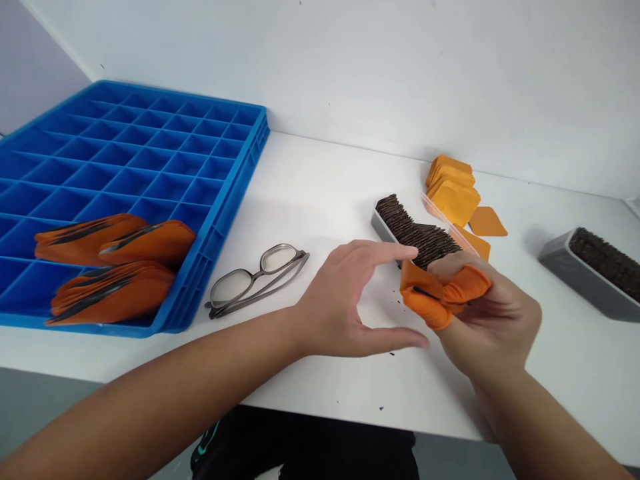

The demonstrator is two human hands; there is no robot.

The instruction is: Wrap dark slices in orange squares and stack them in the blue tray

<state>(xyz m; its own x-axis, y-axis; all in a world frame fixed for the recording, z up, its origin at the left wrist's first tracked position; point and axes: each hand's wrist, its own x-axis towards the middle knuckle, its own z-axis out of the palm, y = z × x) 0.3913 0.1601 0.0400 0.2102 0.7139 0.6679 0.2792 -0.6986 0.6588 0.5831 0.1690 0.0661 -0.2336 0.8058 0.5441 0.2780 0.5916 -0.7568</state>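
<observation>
My right hand (487, 320), with orange finger cots on thumb and forefinger, grips a small orange pouch (415, 288) with a dark piece in it. My left hand (350, 297) is open beside it, its forefinger tip touching the pouch's top edge. Just behind them a grey tray (381, 225) holds a row of dark brown flat pieces (413, 230). Empty orange pouches (453, 190) lie stacked behind the tray.
A blue compartment tray (150, 153) at the left holds three piles of filled orange pouches (113, 267). Glasses (255, 277) lie folded beside it. A second grey tray of dark pieces (595, 270) stands at the right. A white wall rises behind the table.
</observation>
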